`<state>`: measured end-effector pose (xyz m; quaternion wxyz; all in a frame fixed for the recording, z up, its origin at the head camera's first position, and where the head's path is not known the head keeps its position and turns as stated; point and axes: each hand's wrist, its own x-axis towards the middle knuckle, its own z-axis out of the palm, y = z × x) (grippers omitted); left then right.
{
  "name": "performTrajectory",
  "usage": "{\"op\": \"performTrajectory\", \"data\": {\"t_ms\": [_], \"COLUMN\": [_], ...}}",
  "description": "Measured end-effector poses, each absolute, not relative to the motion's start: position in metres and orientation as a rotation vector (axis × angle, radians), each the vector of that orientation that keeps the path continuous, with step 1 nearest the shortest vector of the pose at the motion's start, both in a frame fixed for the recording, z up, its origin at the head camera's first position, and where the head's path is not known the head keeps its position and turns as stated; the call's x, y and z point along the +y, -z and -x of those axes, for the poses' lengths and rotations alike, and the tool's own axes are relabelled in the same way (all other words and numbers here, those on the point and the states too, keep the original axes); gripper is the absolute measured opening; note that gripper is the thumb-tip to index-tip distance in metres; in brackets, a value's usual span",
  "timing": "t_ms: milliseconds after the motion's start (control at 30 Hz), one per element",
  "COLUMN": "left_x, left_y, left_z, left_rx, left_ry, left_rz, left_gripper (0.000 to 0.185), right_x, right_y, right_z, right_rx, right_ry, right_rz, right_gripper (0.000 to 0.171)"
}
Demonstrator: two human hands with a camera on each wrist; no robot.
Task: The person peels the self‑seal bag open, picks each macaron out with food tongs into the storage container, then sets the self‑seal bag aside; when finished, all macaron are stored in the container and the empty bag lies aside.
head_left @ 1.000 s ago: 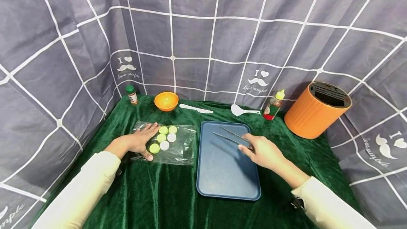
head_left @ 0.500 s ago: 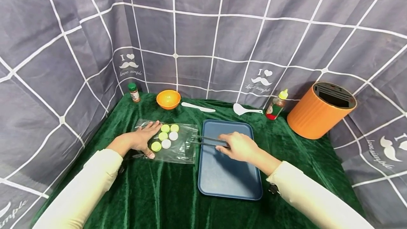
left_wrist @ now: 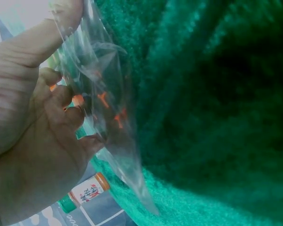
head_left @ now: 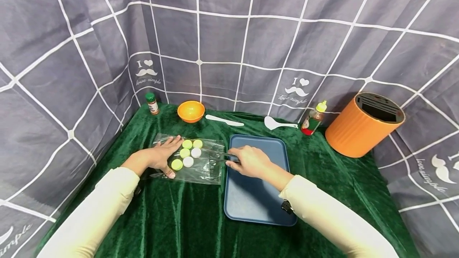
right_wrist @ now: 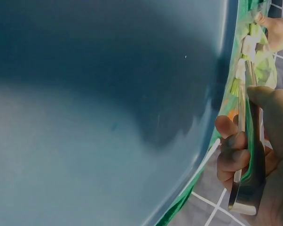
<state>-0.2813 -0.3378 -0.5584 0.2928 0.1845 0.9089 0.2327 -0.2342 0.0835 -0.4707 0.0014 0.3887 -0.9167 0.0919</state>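
Note:
A clear plastic bag lies flat on the green cloth, left of the blue tray. On it sit several yellow-green round pieces and two white round pieces. My left hand rests on the bag's left part, fingers spread, thumb near the lower edge. My right hand grips metal tongs over the tray's left edge. The tongs' tips point left over the bag, right at the white pieces, and their two arms stand slightly apart.
Along the back stand a green-capped spice jar, an orange bowl, a white knife, a white ladle, a yellow-topped sauce bottle and an orange knife block. A grey curtain hangs behind.
My right hand has moved left with the tongs, from above the tray until their tips reach over the bag. The left hand stays on the bag.

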Motion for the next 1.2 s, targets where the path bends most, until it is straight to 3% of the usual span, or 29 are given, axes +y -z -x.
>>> {"op": "performTrajectory", "data": {"t_ms": [700,1200], "left_x": [-0.342,-0.337], "left_y": [0.568,0.557], "left_z": [0.286,0.280], "left_rx": [2.435,2.413], "left_ry": [-0.620,-0.652], "left_rz": [-0.509,-0.504], "left_gripper": [0.172,0.170], "right_x": [0.080,0.140], "right_y": [0.480,0.472], "right_z": [0.237,0.237], "right_rx": [-2.819,-2.756], "right_ry": [-0.258,-0.341], "right_rz": [-1.243,-1.185], "right_gripper": [0.036,0.030]}}
